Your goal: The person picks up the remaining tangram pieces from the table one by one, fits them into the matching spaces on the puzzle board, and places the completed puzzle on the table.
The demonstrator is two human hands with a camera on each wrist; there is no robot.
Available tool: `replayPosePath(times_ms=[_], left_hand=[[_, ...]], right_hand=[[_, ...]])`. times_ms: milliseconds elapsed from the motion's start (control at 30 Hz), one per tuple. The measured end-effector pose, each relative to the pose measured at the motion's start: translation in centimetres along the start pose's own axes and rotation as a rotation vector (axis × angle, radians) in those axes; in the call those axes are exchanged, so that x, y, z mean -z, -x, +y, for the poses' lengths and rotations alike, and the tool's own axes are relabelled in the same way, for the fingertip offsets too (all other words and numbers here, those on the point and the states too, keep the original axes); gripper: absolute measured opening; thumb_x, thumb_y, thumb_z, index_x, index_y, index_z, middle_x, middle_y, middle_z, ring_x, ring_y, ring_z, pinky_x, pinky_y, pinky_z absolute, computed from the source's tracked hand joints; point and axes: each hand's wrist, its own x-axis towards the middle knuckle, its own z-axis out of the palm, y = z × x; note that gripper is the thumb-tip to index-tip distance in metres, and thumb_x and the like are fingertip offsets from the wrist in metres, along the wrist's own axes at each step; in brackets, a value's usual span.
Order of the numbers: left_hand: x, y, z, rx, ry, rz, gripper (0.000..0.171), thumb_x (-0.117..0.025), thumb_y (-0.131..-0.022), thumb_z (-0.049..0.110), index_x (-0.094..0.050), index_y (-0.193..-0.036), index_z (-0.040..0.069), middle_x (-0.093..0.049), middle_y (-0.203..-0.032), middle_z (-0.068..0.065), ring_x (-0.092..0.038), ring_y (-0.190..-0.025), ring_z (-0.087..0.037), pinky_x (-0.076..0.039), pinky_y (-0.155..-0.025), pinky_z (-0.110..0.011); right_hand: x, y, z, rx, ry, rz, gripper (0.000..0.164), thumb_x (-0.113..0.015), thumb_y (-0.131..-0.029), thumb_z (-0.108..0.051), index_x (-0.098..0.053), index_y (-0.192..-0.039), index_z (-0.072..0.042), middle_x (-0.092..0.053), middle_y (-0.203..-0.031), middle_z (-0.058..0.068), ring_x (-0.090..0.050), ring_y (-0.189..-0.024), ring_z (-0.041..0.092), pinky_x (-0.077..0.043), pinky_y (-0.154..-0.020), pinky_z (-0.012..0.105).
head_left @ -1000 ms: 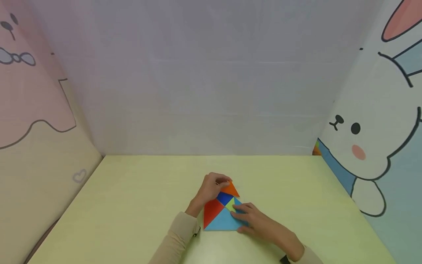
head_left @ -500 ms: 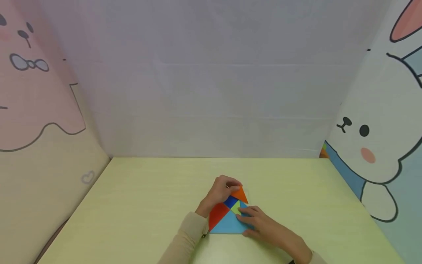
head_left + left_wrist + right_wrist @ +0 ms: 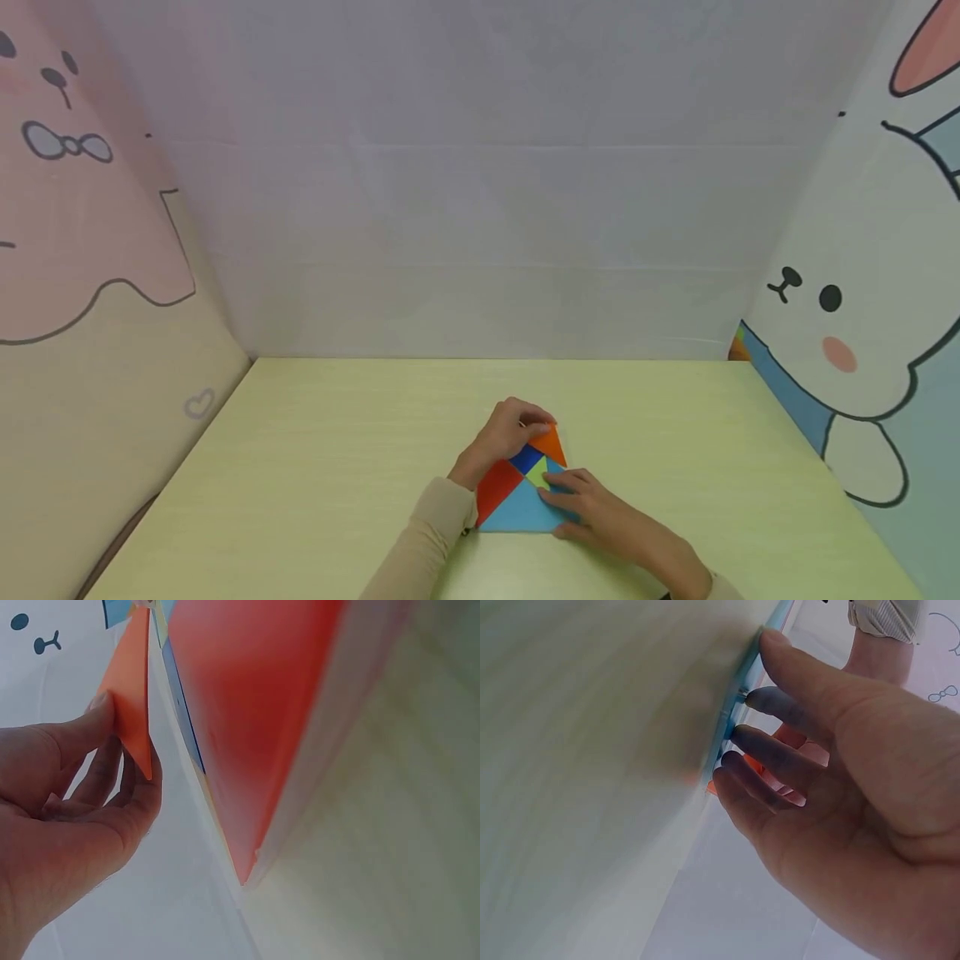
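Observation:
In the head view my left hand (image 3: pixel 504 431) pinches an orange triangular tangram piece (image 3: pixel 549 442) between thumb and fingers at the far edge of a tangram. The left wrist view shows the orange triangle (image 3: pixel 135 686) tilted, its sharp corner at the fingers. Nearer lie a dark blue piece (image 3: pixel 526 459), a red triangle (image 3: pixel 497 490), a light green piece (image 3: pixel 537 473) and a large light blue triangle (image 3: pixel 517 512). My right hand (image 3: pixel 600 510) rests with spread fingers on the tangram's right side, thumb near its front corner. Those fingers partly cover blue pieces there.
The pale yellow table (image 3: pixel 315 467) extends around the tangram. A plain light backdrop (image 3: pixel 480 208) stands behind it. Side panels with cartoon animals, one a white rabbit (image 3: pixel 877 317), flank the table left and right.
The whole head view has shifted slightly. Relative to the tangram, my left hand and the orange triangle have moved a little right and nearer. My right hand stays on the pieces.

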Motion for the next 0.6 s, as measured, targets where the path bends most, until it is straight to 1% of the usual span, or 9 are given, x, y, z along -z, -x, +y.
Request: replayPosePath(times_ms=[100,233,367,500,600], left_hand=[[-0.1,-0.2,-0.1,-0.019,-0.009,-0.019,0.016,-0.068,-0.1,0.008,-0.08,-0.11,0.007,-0.077,-0.104,-0.005,-0.07,-0.092,-0.018,-0.057,-0.083,-0.027],[0.1,-0.6,-0.3,-0.057,-0.014,-0.043,0.016,-0.068,-0.099,0.007,-0.08,-0.11,0.004,-0.077,-0.103,-0.007,-0.07,-0.092,-0.019,-0.056,-0.083,-0.026],[0.2,-1.0,-0.5,-0.074,-0.026,-0.093,0.017,-0.067,-0.099,0.004,-0.078,-0.113,0.003,-0.076,-0.105,-0.008,-0.069,-0.093,-0.02,-0.055,-0.084,-0.027],[-0.1,-1.1,-0.5,-0.087,-0.043,-0.146,0.021,-0.067,-0.099,0.002,-0.077,-0.116,0.004,-0.075,-0.106,-0.008,-0.067,-0.092,-0.017,-0.055,-0.082,-0.024],[-0.4,-1.3,-0.5,-0.098,-0.063,-0.172,0.02,-0.067,-0.099,0.002,-0.078,-0.116,0.006,-0.076,-0.105,-0.006,-0.067,-0.091,-0.014,-0.054,-0.08,-0.022]], right_hand=[[0.0,0.2,0.0,-0.002,-0.017,0.001,0.051,-0.067,-0.101,-0.032,-0.061,-0.141,-0.003,-0.052,-0.149,0.015,-0.045,-0.13,0.035,-0.048,-0.105,0.041],[0.1,0.0,-0.1,-0.003,-0.025,0.005,0.05,-0.066,-0.101,-0.032,-0.061,-0.142,-0.003,-0.052,-0.149,0.016,-0.046,-0.13,0.035,-0.048,-0.105,0.042],[0.2,-0.1,-0.2,0.003,-0.014,0.018,0.05,-0.066,-0.101,-0.033,-0.062,-0.141,-0.002,-0.053,-0.148,0.016,-0.046,-0.129,0.035,-0.048,-0.104,0.042],[0.1,-0.1,-0.1,0.019,-0.009,0.028,0.05,-0.066,-0.101,-0.033,-0.062,-0.14,-0.002,-0.053,-0.148,0.017,-0.047,-0.128,0.036,-0.049,-0.103,0.041],[0.0,0.1,0.0,0.024,-0.012,0.028,0.05,-0.067,-0.101,-0.032,-0.062,-0.14,-0.001,-0.053,-0.148,0.017,-0.047,-0.128,0.036,-0.049,-0.103,0.041]])
